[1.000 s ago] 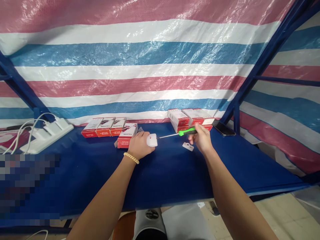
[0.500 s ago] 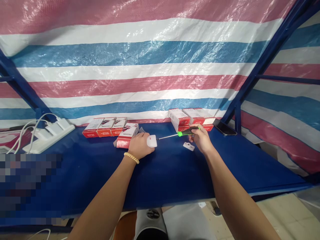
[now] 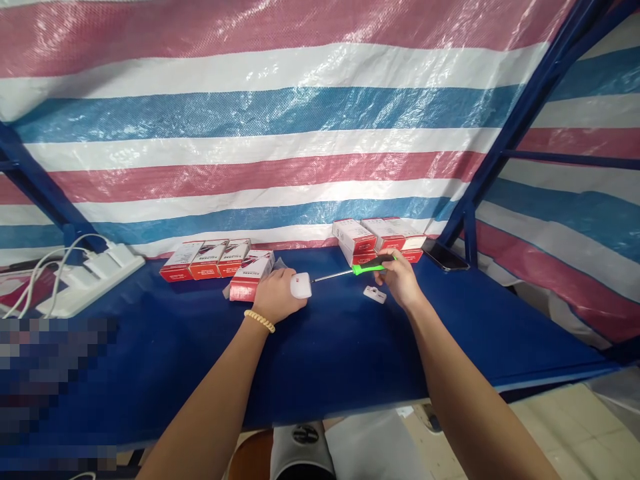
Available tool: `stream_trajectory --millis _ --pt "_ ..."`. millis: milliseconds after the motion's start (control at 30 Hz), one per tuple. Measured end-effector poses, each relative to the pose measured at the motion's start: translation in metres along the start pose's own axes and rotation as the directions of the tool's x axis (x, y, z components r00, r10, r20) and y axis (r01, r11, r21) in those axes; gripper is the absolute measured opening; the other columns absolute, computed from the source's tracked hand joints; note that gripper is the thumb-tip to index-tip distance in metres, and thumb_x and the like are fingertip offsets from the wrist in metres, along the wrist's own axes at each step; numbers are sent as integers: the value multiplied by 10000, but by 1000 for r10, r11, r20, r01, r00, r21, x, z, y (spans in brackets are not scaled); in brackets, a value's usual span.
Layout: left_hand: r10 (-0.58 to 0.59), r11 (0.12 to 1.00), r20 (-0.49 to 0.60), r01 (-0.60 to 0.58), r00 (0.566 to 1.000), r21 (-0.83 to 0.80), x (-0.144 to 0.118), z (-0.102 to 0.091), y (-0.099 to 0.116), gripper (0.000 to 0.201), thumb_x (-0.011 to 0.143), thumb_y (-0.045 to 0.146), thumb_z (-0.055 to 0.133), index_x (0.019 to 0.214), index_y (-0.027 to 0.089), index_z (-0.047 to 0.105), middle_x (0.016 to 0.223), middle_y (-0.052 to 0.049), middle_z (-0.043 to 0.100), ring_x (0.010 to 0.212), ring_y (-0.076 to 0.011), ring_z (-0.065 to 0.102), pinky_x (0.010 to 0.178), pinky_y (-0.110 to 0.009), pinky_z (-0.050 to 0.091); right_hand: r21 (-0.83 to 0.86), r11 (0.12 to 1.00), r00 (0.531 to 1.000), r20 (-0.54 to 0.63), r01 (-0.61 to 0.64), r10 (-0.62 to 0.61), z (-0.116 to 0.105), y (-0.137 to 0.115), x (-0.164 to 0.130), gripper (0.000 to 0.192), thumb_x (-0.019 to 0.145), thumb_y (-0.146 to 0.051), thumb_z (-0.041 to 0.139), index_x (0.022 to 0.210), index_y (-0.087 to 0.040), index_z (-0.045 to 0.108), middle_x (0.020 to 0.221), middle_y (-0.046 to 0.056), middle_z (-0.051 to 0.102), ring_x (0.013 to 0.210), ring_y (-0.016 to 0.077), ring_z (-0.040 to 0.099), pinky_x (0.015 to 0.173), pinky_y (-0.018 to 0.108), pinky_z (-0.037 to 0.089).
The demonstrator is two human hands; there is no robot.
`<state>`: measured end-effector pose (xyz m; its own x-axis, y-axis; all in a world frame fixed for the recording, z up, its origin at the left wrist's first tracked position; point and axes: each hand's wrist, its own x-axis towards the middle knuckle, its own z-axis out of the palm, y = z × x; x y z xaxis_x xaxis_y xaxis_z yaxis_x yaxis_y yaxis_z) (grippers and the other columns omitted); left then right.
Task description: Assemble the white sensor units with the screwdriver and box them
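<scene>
Striped tarp backs my blue table (image 3: 320,347). My left hand (image 3: 273,295) grips a white plug (image 3: 301,285), half hidden; my right hand (image 3: 400,280) clasps a screwdriver (image 3: 367,267), tip at the plug, its contact unclear.

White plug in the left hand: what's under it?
The blue table; the plug rests on it, gripped by the left hand. Fingers cover its near side, so the contact there is hidden.
</scene>
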<state>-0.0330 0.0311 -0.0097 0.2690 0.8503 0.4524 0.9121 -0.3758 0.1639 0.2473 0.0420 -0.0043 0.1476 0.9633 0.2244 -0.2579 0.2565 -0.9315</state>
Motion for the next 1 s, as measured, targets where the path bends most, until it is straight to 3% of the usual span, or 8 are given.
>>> stream_trajectory --millis 133,200,333,433,500,633,867,1000 --pt "9 1000 3 -9 1000 -1 0 1 0 367 695 376 641 1003 180 603 1024 -83 695 994 -283 643 837 -398 502 -94 995 998 -64 -34 28 2 1 1 373 765 -582 588 767 -210 557 369 -83 360 301 78 296 343 229 205" --pt "10 1000 4 -10 1000 0 -1 1 -1 376 692 379 642 1008 178 602 1026 -81 694 992 -282 643 835 -400 504 -103 994 996 -91 -25 15 3 1 0 377 754 -574 625 712 -211 533 360 -108 274 301 54 222 346 221 174" --pt "6 1000 6 -6 1000 3 0 1 -1 383 691 376 645 1014 176 600 1023 -81 693 991 -284 643 840 -405 505 -13 1000 999 -50 -1 0 3 -3 -2 322 612 -378 764 781 -222 538 526 -78 487 433 72 438 412 206 325" --pt "7 1000 12 -7 1000 4 0 1 -1 367 696 375 641 1002 178 601 1015 -79 692 991 -285 643 848 -410 503 9 998 998 -4 -66 66 2 -3 -2 363 593 -380 743 856 -237 536 617 -44 589 500 126 549 423 230 369" --pt "5 1000 17 -6 1000 2 0 0 -1 368 698 375 640 1007 178 600 1014 -78 692 990 -283 644 851 -409 503 -62 993 994 -40 -101 98 2 -2 -2 341 665 -478 687 843 -226 540 518 -44 539 396 120 479 371 233 300" --pt "2 1000 24 -2 1000 4 0 0 -1 392 694 380 643 1024 174 598 1018 -82 690 993 -283 642 853 -406 501 -146 986 992 -113 -78 62 3 2 0 367 723 -540 668 698 -215 500 382 -106 274 315 50 223 348 218 146" --pt "15 1000 11 -15 1000 8 0 0 0 385 697 385 643 1021 183 599 1015 -88 692 992 -287 645 835 -395 503 -6 1000 1000 -5 -26 26 1 -3 -2 305 608 -311 719 839 -235 535 611 -58 546 511 103 525 431 212 370" --pt "11 1000 15 -11 1000 9 0 0 0 373 699 384 646 1013 188 599 1012 -90 692 990 -289 646 831 -396 504 -115 991 994 -92 -65 55 1 0 -1 289 706 -468 655 799 -215 552 486 -45 512 374 105 451 353 224 290"
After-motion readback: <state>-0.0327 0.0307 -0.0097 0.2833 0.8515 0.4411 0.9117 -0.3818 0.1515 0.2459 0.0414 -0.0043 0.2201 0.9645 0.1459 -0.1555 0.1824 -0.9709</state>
